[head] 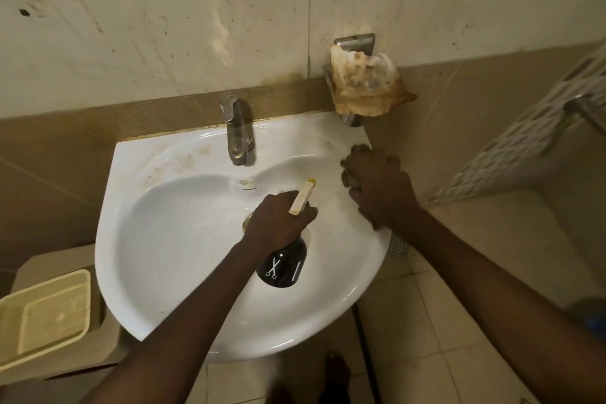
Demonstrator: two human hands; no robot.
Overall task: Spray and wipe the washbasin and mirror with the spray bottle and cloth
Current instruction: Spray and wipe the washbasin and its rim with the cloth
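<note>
The left hand (278, 220) reaches in over the washbasin (183, 239), fingers wrapped around the neck of a dark spray bottle (283, 267); the bottle's long axis tilts, base toward the person, pale nozzle (302, 198) aimed up-right at the right hand (377, 187). That hand is fisted on a dark cloth (349, 180), pressed to the basin's right rim. Beyond it, a wall soap dish (354, 46) holds a crumpled stained rag (364, 82).
</note>
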